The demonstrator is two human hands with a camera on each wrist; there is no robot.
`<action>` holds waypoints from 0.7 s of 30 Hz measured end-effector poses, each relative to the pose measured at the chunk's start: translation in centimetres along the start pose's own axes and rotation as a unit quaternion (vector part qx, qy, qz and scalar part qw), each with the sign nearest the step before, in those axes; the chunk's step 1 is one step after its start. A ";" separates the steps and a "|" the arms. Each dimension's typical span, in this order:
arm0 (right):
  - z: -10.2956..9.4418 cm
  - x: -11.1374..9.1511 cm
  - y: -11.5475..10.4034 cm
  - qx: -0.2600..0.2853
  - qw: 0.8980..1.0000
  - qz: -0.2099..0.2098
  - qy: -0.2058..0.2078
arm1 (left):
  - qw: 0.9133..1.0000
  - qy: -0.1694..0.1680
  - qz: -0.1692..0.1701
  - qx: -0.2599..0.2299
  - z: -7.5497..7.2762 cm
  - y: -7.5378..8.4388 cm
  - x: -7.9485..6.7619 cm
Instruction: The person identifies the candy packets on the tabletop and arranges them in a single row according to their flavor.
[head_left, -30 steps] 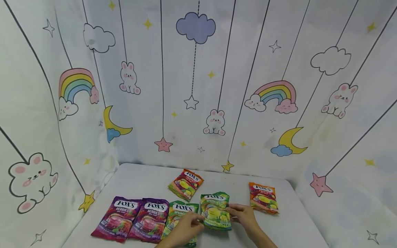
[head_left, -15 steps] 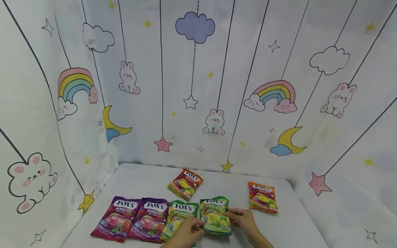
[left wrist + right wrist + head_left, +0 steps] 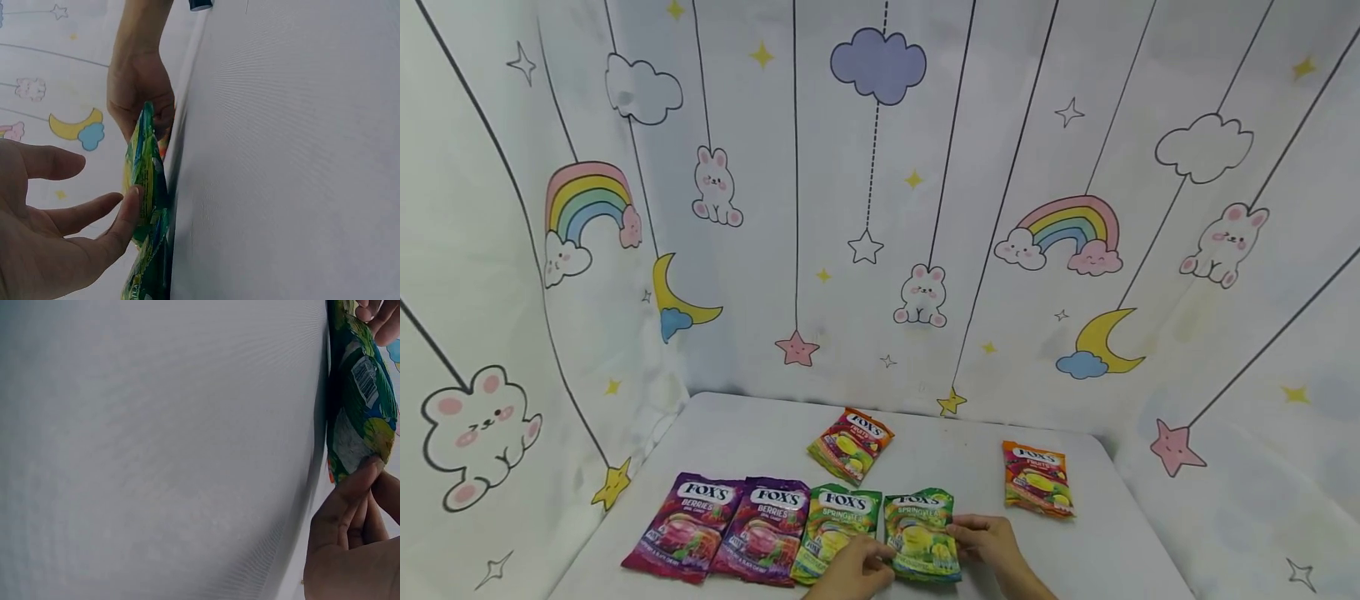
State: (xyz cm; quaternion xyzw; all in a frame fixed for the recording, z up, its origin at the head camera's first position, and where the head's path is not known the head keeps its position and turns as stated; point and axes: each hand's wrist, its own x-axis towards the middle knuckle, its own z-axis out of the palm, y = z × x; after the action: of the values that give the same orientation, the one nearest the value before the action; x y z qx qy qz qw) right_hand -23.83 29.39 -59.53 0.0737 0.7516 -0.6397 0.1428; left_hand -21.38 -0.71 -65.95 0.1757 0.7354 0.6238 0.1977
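Note:
A green Spring Tea candy bag [image 3: 920, 537] lies on the table at the right end of a row. My right hand [image 3: 991, 550] pinches its right edge between thumb and fingers; the right wrist view shows the thumb [image 3: 369, 469] on the wrapper's side. The left hand [image 3: 856, 568] reaches in from the other side with its fingers spread, one fingertip [image 3: 132, 197] against the same bag's edge in the left wrist view. Part of a second green Spring Tea bag [image 3: 837, 521], beside the first, is hidden behind that left hand.
Two purple Berries candy bags [image 3: 685, 527] continue the row leftward, slightly overlapping. One orange-red Fruits bag [image 3: 852, 446] lies tilted behind the row, another Fruits bag [image 3: 1038, 479] to the right. A white curtain [image 3: 745, 250] printed with rabbits and stars surrounds the white table [image 3: 752, 433].
The right-hand green candy bag has come down toward me, and its top is now level with the neighbouring green bag's. Both hands moved down with it; the other bags stayed put.

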 end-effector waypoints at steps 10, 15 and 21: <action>0.0 0.4 0.4 -0.028 0.999 0.019 -0.004 | 1.000 -0.005 -0.006 -0.024 0.0 -0.9 0.0; 0.2 0.7 0.3 -0.046 0.999 0.028 0.002 | 1.000 -0.001 0.006 -0.027 -0.1 -0.3 -0.6; 0.2 0.8 0.7 -0.058 0.998 0.023 -0.006 | 0.999 -0.010 -0.001 -0.035 0.0 -0.9 -0.4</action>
State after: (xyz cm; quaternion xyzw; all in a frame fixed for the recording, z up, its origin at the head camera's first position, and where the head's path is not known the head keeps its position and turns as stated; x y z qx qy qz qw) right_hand -24.34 29.27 -60.41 0.0786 0.7847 -0.5922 0.1654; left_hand -21.07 -1.06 -66.80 0.1744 0.7114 0.6471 0.2115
